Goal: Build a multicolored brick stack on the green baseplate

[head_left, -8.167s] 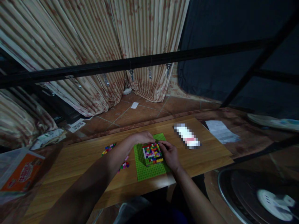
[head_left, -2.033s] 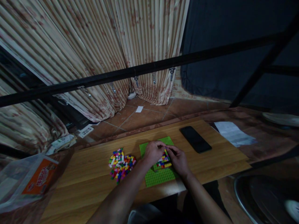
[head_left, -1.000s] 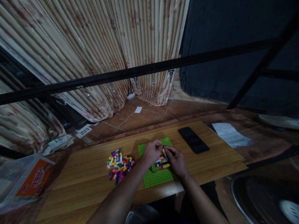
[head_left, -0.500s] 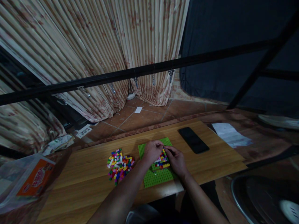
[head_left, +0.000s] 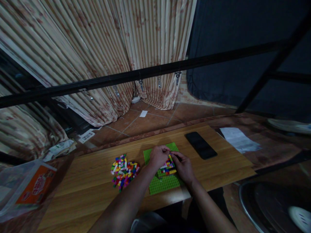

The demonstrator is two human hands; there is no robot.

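A green studded baseplate [head_left: 165, 186] lies on the wooden table, with a low block of multicoloured building bricks [head_left: 167, 169] built up on it. My left hand [head_left: 158, 157] is over the left and far side of the build, fingers bent and closed. From the right, my right hand [head_left: 184, 165] reaches in with thumb and forefinger pinched. The fingertips of both hands meet above the build's far edge. A tiny dark bluish spot shows between them, too small to name. My left hand hides part of the build. Left of the plate is a pile of loose bricks [head_left: 125, 171].
A black phone [head_left: 200, 145] lies on the table [head_left: 89, 181] right of the plate. A clear plastic box with an orange label [head_left: 36, 185] stands beyond the table's left end. Paper [head_left: 239, 139] lies past the right end. A dark rail [head_left: 155, 72] crosses beyond the table.
Both hands stay at nearly the same place, fingertips together over the build. The bluish spot between the fingertips shows slightly more now. The whole view has shifted very little.
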